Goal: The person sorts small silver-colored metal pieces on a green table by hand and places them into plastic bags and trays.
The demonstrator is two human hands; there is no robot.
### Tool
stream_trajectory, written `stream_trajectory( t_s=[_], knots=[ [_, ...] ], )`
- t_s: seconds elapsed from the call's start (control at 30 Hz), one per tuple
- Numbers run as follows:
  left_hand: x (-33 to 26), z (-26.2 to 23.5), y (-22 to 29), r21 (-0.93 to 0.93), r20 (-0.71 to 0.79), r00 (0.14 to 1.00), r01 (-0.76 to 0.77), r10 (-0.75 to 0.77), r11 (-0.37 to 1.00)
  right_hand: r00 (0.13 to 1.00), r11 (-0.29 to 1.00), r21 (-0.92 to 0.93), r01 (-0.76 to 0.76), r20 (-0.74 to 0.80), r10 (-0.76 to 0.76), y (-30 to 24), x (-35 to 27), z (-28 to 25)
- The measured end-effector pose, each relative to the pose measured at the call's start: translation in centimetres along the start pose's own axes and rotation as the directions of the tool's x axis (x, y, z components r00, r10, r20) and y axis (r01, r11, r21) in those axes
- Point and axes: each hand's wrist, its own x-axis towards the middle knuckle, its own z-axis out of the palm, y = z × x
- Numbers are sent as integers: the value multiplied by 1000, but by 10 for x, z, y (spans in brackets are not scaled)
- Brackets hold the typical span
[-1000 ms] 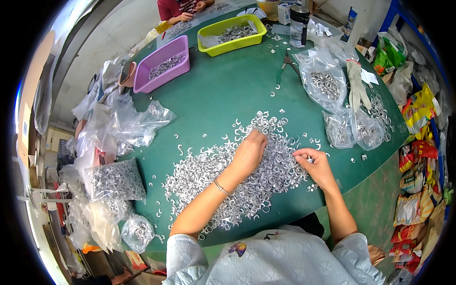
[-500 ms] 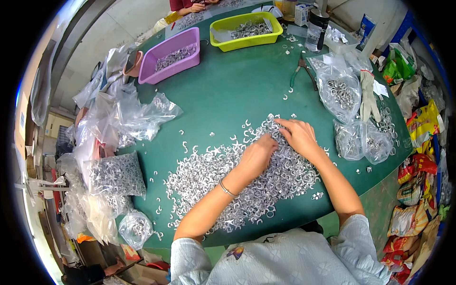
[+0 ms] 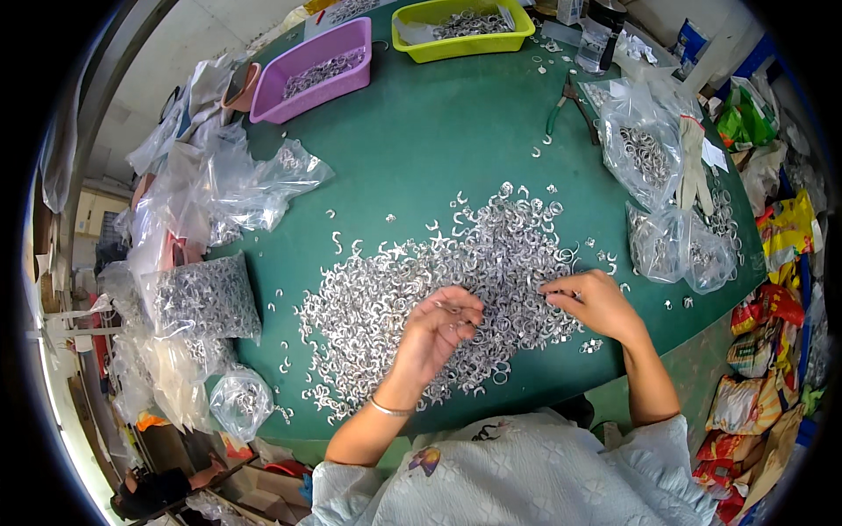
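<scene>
A wide heap of small silver metal rings (image 3: 438, 263) is spread over the green table (image 3: 438, 131). My left hand (image 3: 436, 331) hovers over the near part of the heap, fingers curled around a few rings; a thin bracelet sits on its wrist. My right hand (image 3: 595, 304) rests on the heap's right edge, thumb and fingertips pinched on a ring at the pile.
Clear plastic bags of rings lie at the left (image 3: 203, 298) and right (image 3: 675, 245). A purple tray (image 3: 311, 61) and a yellow tray (image 3: 460, 24) with rings stand at the back. Green-handled pliers (image 3: 561, 101) and a white glove (image 3: 693, 167) lie at the right.
Both hands have drawn back toward me from the far part of the heap. The left hand lifted and curled around rings; the right hand shifted to the heap's right edge.
</scene>
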Motion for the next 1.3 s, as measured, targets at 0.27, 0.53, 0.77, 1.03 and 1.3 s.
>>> stream_trajectory(
  t_s=[0.27, 0.53, 0.77, 1.03, 1.3],
  knots=[
    [-31, 34, -24, -253, 2, 959, 274, -283, 928, 967, 879, 415, 232, -196, -163, -46, -23, 35],
    [-36, 26, -60, -426, -16, 965, 229, -261, 875, 833, 810, 238, 536, -302, -463, -59, -31, 57],
    [-41, 45, -60, -264, 15, 956, 285, -291, 921, 746, 961, -258, 103, -618, -246, -6, 16, 58],
    [-43, 21, -73, -334, 181, 934, 354, -309, 874, 847, 687, 685, 242, -495, 196, 36, 2, 14],
    [-39, 34, -73, -216, 74, 944, 330, -321, 919, 902, 979, -204, 12, -420, -99, 39, 4, -2]
  ],
)
